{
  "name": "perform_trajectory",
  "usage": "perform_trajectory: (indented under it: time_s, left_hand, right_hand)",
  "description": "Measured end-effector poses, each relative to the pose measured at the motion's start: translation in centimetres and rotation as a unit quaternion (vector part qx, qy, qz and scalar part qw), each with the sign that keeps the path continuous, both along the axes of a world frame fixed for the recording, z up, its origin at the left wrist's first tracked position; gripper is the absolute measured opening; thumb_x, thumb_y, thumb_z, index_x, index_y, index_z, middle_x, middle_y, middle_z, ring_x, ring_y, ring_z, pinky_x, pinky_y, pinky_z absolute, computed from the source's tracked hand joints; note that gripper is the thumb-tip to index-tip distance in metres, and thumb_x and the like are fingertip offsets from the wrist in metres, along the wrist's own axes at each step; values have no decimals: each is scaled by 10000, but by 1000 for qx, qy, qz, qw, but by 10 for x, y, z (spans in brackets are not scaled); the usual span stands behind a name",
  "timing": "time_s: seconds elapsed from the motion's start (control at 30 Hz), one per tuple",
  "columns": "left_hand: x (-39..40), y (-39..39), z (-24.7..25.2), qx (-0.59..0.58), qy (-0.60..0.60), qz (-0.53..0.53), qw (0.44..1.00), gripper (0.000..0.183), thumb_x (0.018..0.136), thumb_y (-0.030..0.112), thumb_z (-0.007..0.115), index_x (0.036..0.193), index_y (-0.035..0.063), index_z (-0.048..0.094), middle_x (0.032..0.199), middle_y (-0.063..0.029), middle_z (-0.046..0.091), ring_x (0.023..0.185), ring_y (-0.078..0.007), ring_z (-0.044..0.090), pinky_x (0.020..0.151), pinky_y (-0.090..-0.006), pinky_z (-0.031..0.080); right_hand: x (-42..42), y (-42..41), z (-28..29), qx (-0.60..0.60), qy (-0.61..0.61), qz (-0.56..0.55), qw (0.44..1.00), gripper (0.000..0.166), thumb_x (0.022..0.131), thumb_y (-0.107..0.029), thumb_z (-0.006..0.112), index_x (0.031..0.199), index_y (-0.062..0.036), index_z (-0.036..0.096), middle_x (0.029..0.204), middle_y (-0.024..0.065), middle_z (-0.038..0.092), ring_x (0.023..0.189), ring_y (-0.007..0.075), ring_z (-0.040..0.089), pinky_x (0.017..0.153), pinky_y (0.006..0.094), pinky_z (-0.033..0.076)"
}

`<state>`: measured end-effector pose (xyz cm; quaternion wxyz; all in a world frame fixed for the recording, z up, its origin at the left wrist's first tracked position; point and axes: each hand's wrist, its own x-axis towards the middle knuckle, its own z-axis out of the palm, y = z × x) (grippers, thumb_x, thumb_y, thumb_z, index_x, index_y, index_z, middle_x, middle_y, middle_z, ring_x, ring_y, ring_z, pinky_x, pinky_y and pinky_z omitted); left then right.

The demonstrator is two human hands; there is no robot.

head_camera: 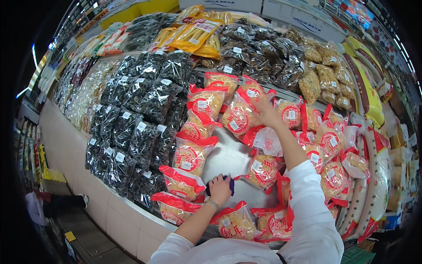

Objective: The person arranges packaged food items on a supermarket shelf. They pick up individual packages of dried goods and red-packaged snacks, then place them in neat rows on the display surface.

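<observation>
My left hand presses a bunched dark purple cloth onto the bare metal display surface. Higher up, my right hand is blurred and lies against the edge of a red-and-clear bag of dried white fungus. Whether its fingers grip that bag is unclear. Similar bags ring the metal patch: one stands left of it, one lies near my body, and one rests below my right forearm. A white-backed bag lies face down beside that forearm.
Black fungus packs fill the left side. Beyond stand yellow bags of dried bean-curd sticks and brown dried-goods packs. Long rice sacks border the right. A person is in the lower-left aisle.
</observation>
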<state>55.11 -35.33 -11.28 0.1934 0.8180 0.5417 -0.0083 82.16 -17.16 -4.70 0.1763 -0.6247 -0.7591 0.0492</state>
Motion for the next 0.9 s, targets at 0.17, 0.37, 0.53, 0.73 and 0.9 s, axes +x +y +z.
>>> perform_trajectory:
  time_s: [0.17, 0.37, 0.53, 0.73, 0.9]
  left_hand:
    - [16, 34, -36, -129, -315, 54, 939, 690, 691, 265, 568, 1270, 30, 275, 1125, -229, 435, 1009, -333, 456, 819, -352, 394]
    - [75, 14, -28, -236, -304, -38, 922, 667, 718, 353, 531, 1294, 164, 255, 1014, -215, 521, 911, -330, 526, 804, -373, 409]
    - [92, -23, -57, -312, -431, -83, 843, 578, 723, 309, 523, 1243, 122, 352, 1053, -219, 516, 901, -349, 530, 783, -372, 424]
    - [43, 61, -43, -191, -414, 165, 874, 351, 784, 214, 508, 1079, 25, 514, 989, -111, 574, 899, -210, 539, 777, -304, 421]
    - [67, 138, -30, -199, -557, 371, 716, 728, 774, 343, 547, 1325, 114, 131, 1287, -190, 257, 1175, -295, 256, 940, -374, 243]
  right_hand:
    - [10, -65, 36, -188, -158, -24, 969, 730, 657, -358, 597, 1262, -76, 304, 1284, 153, 310, 1161, 318, 327, 929, 463, 294]
    - [-49, -141, -15, -90, -271, -32, 958, 776, 605, -395, 639, 1242, -66, 343, 1308, 163, 278, 1211, 328, 261, 909, 603, 209]
    - [-41, -135, -55, -22, -290, -89, 953, 474, 662, -297, 594, 1063, -59, 511, 1247, 143, 381, 1169, 310, 341, 916, 584, 225]
    - [1, -147, -13, 41, -63, -211, 975, 263, 725, -120, 520, 978, -49, 512, 1038, 121, 538, 948, 315, 508, 782, 417, 395]
    - [24, -163, 36, 163, 164, -343, 911, 119, 826, -116, 438, 885, -18, 470, 778, 145, 546, 731, 265, 543, 634, 348, 419]
